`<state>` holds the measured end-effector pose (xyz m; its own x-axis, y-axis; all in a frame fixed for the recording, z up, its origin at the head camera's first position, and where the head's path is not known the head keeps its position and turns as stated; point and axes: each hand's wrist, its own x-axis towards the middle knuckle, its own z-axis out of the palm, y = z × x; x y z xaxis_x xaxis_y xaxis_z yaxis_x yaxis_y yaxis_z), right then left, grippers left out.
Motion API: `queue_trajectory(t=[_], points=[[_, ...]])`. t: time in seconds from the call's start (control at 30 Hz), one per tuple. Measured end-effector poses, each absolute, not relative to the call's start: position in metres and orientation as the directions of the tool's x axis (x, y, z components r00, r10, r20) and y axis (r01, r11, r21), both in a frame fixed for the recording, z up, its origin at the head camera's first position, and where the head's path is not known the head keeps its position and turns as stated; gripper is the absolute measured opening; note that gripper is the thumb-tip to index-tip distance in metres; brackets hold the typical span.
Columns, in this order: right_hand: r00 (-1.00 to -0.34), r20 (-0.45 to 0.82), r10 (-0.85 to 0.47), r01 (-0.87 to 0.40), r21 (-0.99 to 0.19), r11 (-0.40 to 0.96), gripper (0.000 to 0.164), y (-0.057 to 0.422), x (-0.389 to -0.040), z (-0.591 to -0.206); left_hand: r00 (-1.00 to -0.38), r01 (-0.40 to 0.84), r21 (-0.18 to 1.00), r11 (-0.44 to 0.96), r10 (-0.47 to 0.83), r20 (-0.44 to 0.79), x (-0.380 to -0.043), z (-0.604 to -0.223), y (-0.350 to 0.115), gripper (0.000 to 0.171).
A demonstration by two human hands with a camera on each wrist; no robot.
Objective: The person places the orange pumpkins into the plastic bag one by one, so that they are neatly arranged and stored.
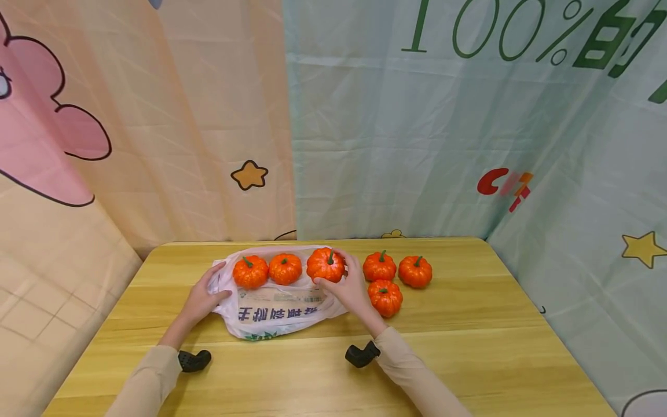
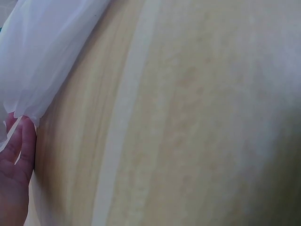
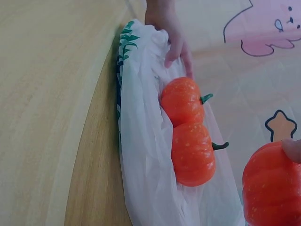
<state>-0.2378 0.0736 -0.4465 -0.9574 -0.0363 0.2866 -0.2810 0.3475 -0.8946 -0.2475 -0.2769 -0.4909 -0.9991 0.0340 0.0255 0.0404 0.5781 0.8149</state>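
Note:
A white plastic bag point(image 1: 281, 331) with dark printed characters lies on the table with its mouth spread. Two small orange pumpkins, a left one point(image 1: 250, 273) and a middle one point(image 1: 285, 269), sit side by side in it. At the bag's left edge, my left hand point(image 1: 202, 297) holds the plastic between thumb and fingers; the left wrist view shows its fingertips point(image 2: 28, 134) at the bag. My right hand point(image 1: 352, 287) grips a third pumpkin point(image 1: 324, 265) over the bag's right end, thumb in front. In the right wrist view this held pumpkin point(image 3: 270, 188) appears apart from the other two.
Three more pumpkins stand right of the bag: a back one point(image 1: 379, 267), a right one point(image 1: 415, 272) and a front one point(image 1: 385, 298). They rest on the wooden table point(image 1: 292, 376). Printed curtains point(image 1: 391, 145) hang behind and beside it.

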Motion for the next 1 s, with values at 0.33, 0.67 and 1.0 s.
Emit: queue_trajectory(t=[0.33,0.67,1.0], points=[[-0.963,0.268,-0.024,-0.251,-0.863,0.439,0.073,0.070,-0.252,-0.452,-0.998,0.069,0.819,0.570,0.041,0.055,-0.248,-0.491,-0.278,0.074],[-0.963,0.269,0.000,-0.229,-0.820,0.524,0.071,0.071,-0.261,-0.459,-0.996,0.084,0.823,0.562,0.049,0.068,-0.248,-0.493,-0.280,0.074],[-0.963,0.269,-0.027,-0.229,-0.757,0.612,0.073,0.068,-0.269,-0.462,-0.997,0.083,0.825,0.559,0.050,0.067,-0.248,-0.492,-0.279,0.074]])
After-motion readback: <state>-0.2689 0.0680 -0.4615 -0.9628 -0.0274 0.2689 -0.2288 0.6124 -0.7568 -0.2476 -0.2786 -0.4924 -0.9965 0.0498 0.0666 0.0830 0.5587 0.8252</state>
